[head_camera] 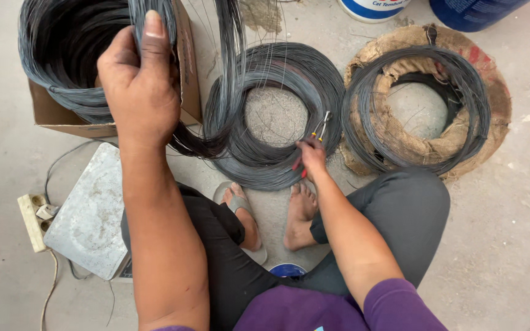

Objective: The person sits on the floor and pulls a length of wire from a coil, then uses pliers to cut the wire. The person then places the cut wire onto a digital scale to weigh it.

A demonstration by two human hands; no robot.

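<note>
The left hand (139, 92) is closing in a full fist around a bundle of wire strands (231, 67), lifting them up from the middle coil (277, 116) on the floor, with the thumb pointing away along the bundle. The right hand (311, 156) is reaching down to that coil's near rim, fingers wrapped tight around red-handled pliers (317, 132) whose tip is touching the wire. Another coil is sitting in the box (185, 79), and a third is lying on a burlap ring (427, 98).

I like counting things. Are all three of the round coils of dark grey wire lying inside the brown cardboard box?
No. Only one coil of dark grey wire lies in the brown cardboard box; the other two lie outside it.
</note>
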